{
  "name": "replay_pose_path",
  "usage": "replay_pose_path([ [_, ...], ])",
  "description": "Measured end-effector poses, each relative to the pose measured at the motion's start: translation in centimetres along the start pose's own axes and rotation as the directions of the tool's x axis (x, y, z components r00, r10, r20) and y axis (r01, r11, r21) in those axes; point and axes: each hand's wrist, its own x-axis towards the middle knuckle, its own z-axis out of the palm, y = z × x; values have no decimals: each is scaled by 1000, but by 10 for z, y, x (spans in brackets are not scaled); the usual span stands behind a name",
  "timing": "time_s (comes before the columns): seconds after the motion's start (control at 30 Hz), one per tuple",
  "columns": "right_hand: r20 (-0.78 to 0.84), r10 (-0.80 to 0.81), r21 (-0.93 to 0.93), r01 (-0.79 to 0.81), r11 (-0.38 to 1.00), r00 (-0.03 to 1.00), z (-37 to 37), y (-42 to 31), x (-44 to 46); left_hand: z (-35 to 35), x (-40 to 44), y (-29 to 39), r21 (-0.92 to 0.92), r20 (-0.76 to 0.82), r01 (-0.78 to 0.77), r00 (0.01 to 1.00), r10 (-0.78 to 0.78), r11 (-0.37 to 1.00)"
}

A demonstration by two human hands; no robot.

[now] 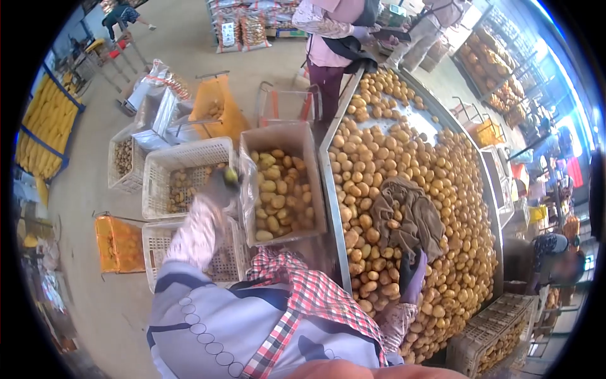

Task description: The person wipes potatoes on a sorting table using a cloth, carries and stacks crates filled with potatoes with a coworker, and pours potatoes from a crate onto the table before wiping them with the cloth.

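My left hand (222,184), in a dark glove, is over the right edge of a white crate (188,151) and closed on a greenish potato (231,175). Just right of it stands a cardboard box (278,131) lined with plastic and holding many potatoes. On the metal sorting table (334,208), covered with potatoes (404,151), my right hand (412,275) wears a dark and purple glove. It touches the lower edge of a brown cloth (410,218); its fingers are partly hidden there, and whether it grips the cloth is unclear.
A second white crate (151,252) stands nearer me, beside an orange mesh bag (118,245). Another orange bag (218,104) is behind the crates. A person in pink (328,57) stands at the table's far end. A slatted crate (492,328) is at the lower right.
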Motion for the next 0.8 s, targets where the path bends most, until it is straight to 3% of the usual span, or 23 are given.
replay_pose_path([
  [0.07,-20,-15,-20,15,1000,1000,-2,-5,-1,34,33,59,-79,116,-276,952,284,958],
  [0.13,-4,-8,12,8,1000,1000,-4,-6,-3,67,68,93,-151,173,-382,898,405,912],
  [0.17,-1,3,-9,-3,1000,1000,-3,-2,-5,88,77,87,-101,179,-359,911,372,928],
  [0.23,11,112,-67,-111,992,994,2,23,-9,124,86,42,85,-24,-330,943,333,940],
  [0.27,-10,123,-108,-123,986,992,-1,13,-12,135,91,10,191,-36,-278,957,289,941],
  [0.33,-54,53,-172,-61,983,997,2,31,-14,138,104,-59,374,195,-179,974,112,910],
  [0.37,-81,-92,-245,70,967,992,0,38,-12,135,108,-99,464,297,-129,955,-17,877],
  [0.43,-120,-92,-308,51,950,988,4,66,-8,152,82,-192,693,291,-100,945,-150,714],
  [0.47,-104,74,-186,-92,978,992,3,66,1,173,57,-234,817,220,-121,969,-111,564],
  [0.5,-221,-51,-324,-24,946,974,4,61,6,158,73,-264,859,307,-220,944,-120,462],
  [0.53,-195,51,-259,-102,961,979,2,55,15,143,88,-294,876,390,-325,912,-128,357],
  [0.57,-234,48,-318,-123,940,971,4,50,22,136,97,-324,786,597,-617,774,-211,-39],
  [0.6,-286,85,-389,-197,900,954,7,40,30,154,45,-349,723,677,-683,669,-306,106],
  [0.63,-316,109,-408,-239,881,943,6,25,38,128,72,-376,744,612,-660,610,-504,104],
  [0.67,-336,118,-414,-259,873,935,3,15,41,106,60,-398,744,601,-660,597,-531,101],
  [0.7,-270,177,-447,-286,848,946,10,16,43,103,50,-406,403,531,-829,558,-638,-389],
  [0.73,-196,234,-481,-302,823,952,20,21,44,109,4,-405,229,566,-795,578,-588,-561],
  [0.8,-90,296,-545,-295,784,951,28,25,46,117,-27,-406,221,419,-697,700,-579,-683],
])
